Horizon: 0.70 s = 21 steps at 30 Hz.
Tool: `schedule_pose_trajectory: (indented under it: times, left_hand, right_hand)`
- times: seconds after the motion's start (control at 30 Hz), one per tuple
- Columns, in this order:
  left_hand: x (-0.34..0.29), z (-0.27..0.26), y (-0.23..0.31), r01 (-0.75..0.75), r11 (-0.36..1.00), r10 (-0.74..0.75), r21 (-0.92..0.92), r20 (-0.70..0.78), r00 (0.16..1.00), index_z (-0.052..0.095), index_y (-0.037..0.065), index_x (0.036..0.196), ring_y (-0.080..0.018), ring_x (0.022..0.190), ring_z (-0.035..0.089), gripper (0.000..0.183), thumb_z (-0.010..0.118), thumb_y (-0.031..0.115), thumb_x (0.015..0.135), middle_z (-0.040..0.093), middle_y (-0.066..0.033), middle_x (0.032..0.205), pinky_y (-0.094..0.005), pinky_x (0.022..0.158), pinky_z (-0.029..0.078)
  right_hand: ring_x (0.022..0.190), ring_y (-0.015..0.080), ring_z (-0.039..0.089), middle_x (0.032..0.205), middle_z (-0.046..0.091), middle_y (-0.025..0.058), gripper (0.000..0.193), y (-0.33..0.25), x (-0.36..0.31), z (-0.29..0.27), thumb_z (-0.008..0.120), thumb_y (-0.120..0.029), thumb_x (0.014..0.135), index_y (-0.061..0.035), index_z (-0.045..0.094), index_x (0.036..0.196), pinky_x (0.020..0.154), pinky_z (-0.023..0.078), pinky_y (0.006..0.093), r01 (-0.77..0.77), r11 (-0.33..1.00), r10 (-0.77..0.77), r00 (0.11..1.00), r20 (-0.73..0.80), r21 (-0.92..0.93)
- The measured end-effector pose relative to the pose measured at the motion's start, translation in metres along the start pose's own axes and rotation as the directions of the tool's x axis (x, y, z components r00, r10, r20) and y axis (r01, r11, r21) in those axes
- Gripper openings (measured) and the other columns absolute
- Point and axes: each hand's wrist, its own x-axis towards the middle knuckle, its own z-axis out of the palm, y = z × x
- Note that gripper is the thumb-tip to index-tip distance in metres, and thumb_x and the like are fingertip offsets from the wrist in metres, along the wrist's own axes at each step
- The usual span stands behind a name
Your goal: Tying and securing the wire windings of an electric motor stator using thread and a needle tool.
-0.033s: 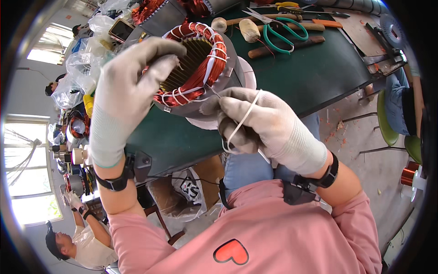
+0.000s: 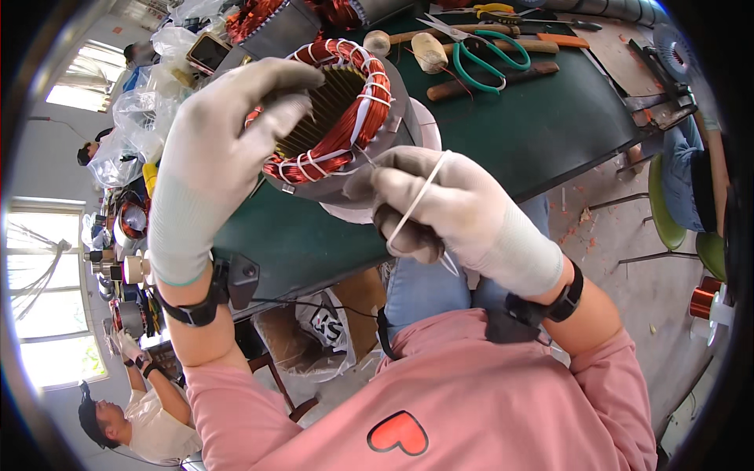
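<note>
A motor stator (image 2: pixel 393 129) stands at the table's near edge, its red copper winding ring (image 2: pixel 375 86) bound with white lacing cord. My left hand (image 2: pixel 224 129), in a pale glove, reaches over the ring's left side. Its thumb and forefinger curve into the bore with a gap between their tips; the other fingers are hidden. My right hand (image 2: pixel 448 196), also gloved, is closed at the stator's near right side. A white cord (image 2: pixel 420 202) crosses over its fingers, and a loop hangs below. From its fingertips a thin grey strand or needle reaches the winding; which one I cannot tell.
Green-handled scissors (image 2: pixel 479 59), a wooden mallet (image 2: pixel 430 52) and other tools lie on the green tabletop (image 2: pixel 542 125). More wound stators (image 2: pixel 283 27) and a phone (image 2: pixel 210 51) are at the back left. Below stands a cardboard box (image 2: pixel 357 314). Another person (image 2: pixel 149 424) works at the left.
My left hand has shifted slightly up and left over the ring. My right hand has turned a little, and the hanging cord loop has swung to the right.
</note>
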Motion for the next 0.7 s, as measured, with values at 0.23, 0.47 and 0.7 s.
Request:
schedule_pose_trajectory:
  times: [0.23,0.47,0.7]
  left_hand:
    - [0.009,-0.029,-0.014,-0.207,0.868,0.227,0.451,0.009,0.974,0.074,0.001,0.103,-0.0295,0.095,0.068,0.021,0.063,0.004,0.085,0.069,-0.0139,0.102,-0.0384,0.085,0.052]
    - [-0.010,-0.012,0.037,-0.657,0.596,0.747,0.462,-0.019,0.664,0.075,0.009,0.102,-0.0245,0.085,0.065,0.033,0.075,0.007,0.068,0.068,-0.0053,0.098,-0.0363,0.072,0.052]
    - [-0.013,0.028,0.017,-0.481,0.830,0.524,0.283,-0.097,0.846,0.074,0.006,0.097,-0.0293,0.093,0.066,0.023,0.076,0.002,0.075,0.067,-0.0120,0.100,-0.0391,0.079,0.053]
  right_hand:
    - [0.060,0.0182,0.062,0.094,0.067,0.0115,0.022,0.003,-0.009,-0.008,0.056,-0.014,0.101,-0.0004,0.065,0.115,0.057,0.049,0.0282,0.312,0.680,-0.353,0.932,0.077,-0.663]
    - [0.080,0.0139,0.059,0.119,0.062,0.0117,0.050,0.016,-0.026,-0.002,0.070,-0.024,0.095,0.0005,0.055,0.136,0.064,0.047,0.0249,0.567,0.727,-0.523,0.823,0.223,-0.388]
    - [0.085,0.0181,0.059,0.109,0.059,0.0126,0.030,-0.094,-0.246,-0.187,0.056,-0.018,0.099,-0.0001,0.060,0.123,0.076,0.049,0.0283,0.723,0.463,-0.819,0.571,0.065,-0.513]
